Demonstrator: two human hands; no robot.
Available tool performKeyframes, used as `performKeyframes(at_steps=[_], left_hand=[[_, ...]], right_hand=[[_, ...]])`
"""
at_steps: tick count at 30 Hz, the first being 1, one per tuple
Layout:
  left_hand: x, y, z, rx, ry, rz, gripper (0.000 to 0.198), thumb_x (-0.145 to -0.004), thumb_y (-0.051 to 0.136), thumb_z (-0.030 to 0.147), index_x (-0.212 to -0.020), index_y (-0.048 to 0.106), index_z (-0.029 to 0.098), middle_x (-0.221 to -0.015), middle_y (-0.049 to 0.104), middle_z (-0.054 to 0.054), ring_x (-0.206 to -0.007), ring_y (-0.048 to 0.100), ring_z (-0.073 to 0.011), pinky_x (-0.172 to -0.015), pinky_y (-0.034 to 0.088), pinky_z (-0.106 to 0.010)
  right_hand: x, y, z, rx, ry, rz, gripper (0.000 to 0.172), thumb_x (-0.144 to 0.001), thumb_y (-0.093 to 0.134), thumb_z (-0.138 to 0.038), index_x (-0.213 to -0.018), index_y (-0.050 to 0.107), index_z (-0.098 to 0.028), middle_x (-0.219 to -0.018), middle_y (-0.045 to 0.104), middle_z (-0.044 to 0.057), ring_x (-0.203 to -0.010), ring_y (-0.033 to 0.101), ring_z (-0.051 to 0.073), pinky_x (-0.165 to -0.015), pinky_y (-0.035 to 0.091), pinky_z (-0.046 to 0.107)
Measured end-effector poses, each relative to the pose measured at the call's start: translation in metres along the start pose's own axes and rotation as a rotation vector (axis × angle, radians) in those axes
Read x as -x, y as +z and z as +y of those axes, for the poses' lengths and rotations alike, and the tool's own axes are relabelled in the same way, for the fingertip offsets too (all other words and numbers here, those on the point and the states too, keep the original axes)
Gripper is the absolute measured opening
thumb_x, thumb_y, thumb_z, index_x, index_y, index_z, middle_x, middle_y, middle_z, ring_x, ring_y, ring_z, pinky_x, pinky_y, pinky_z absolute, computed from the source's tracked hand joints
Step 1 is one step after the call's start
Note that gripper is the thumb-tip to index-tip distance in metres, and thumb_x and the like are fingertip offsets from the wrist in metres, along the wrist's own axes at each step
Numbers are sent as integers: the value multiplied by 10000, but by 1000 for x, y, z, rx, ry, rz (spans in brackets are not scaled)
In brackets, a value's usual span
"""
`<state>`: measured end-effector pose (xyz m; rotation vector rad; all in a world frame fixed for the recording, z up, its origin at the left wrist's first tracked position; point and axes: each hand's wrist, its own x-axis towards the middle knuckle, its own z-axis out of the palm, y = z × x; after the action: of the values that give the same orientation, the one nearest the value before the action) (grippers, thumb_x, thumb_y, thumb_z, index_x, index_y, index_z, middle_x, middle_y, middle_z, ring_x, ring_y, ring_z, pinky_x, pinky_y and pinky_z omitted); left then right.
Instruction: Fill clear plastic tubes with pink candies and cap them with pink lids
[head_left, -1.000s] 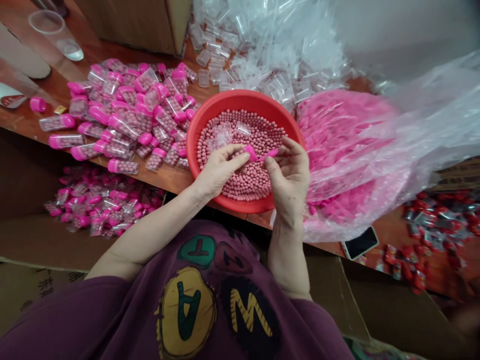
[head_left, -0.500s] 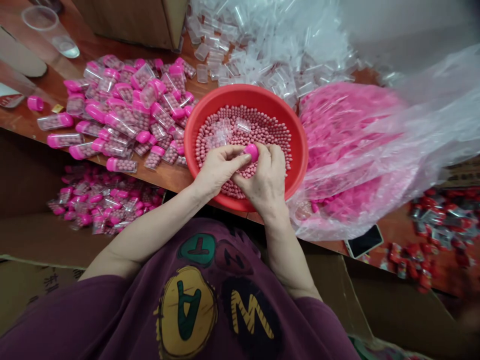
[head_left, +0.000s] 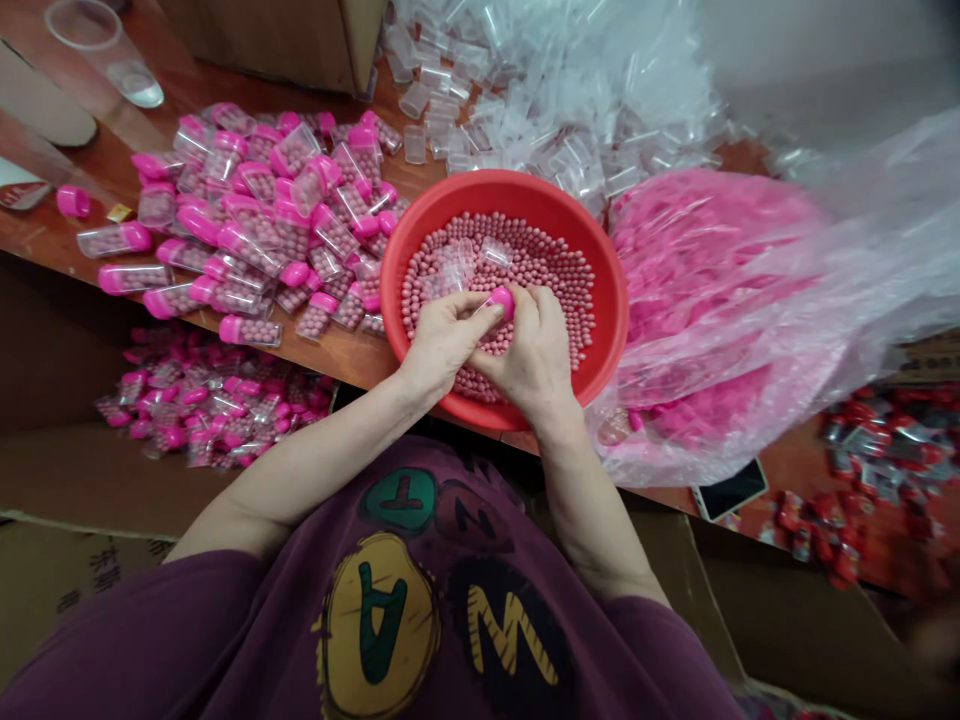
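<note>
A red bowl [head_left: 600,260] full of small pink balls [head_left: 547,275] sits at the table's front edge. Over it, my left hand [head_left: 442,340] is closed around a small clear vial whose body is mostly hidden in the fingers. My right hand [head_left: 532,350] is closed too, pressing a pink cap [head_left: 502,301] onto the vial's end. Both hands touch each other above the balls. A few empty clear vials [head_left: 457,265] lie on the balls in the bowl.
Left of the bowl lies a heap of filled pink-capped vials [head_left: 255,230]; more lie in a box below [head_left: 202,400]. Empty clear vials [head_left: 525,90] pile behind. A plastic bag of pink caps [head_left: 712,290] is at the right, a phone [head_left: 731,490] near it.
My right hand brought the pink cap from beside the vial onto its end and closed against my left hand. Both hands stay pressed together over the bowl.
</note>
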<state>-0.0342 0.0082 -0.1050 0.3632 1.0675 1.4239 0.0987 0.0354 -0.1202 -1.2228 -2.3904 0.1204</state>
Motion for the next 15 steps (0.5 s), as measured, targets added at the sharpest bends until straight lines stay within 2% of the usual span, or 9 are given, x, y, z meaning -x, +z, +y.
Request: performKeyframes(at_steps=[2, 4, 7, 10, 15], left_hand=[[-1, 0, -1, 12, -4, 17, 127, -801, 944, 179, -860, 835, 150, -853, 801, -16, -826, 716, -123, -889, 592, -270], [-2, 1, -2, 18, -13, 16, 149, -782, 949, 157, -872, 831, 148, -872, 806, -16, -837, 723, -124, -893, 596, -269], [-2, 1, -4, 50, -26, 3, 209, -725, 985, 159, -865, 829, 145, -870, 808, -10, -833, 719, -120, -869, 596, -254], [-3, 0, -5, 46, -27, 38, 243, -694, 1015, 210, -819, 819, 142, -809, 784, 1, -791, 684, -111, -798, 570, -229], [-6, -1, -6, -38, -38, 29, 200, -783, 966, 248, -809, 803, 134, -773, 750, -5, -761, 640, -115, -745, 525, -224]], right_hand=[[-1, -2, -1, -4, 10, -32, 634, -897, 755, -424, -1427, 571, -129, -1304, 665, 230, -1217, 638, 412, -1054, 572, 625], [-2, -4, 0, -7, 31, -45, 617, -906, 745, -413, -1431, 571, -139, -1306, 663, 226, -1225, 634, 411, -1060, 571, 630], [-4, -2, 5, -23, 22, -38, 542, -919, 708, -402, -1392, 597, -162, -1224, 679, 191, -1162, 644, 385, -1045, 580, 620], [-5, 3, 6, 19, 0, -58, 514, -910, 702, -408, -1339, 633, -132, -1172, 687, 200, -1109, 653, 386, -1002, 585, 606], [-4, 2, 1, 47, 50, -100, 428, -939, 679, -446, -1212, 695, -116, -1034, 694, 188, -1005, 661, 365, -944, 591, 582]])
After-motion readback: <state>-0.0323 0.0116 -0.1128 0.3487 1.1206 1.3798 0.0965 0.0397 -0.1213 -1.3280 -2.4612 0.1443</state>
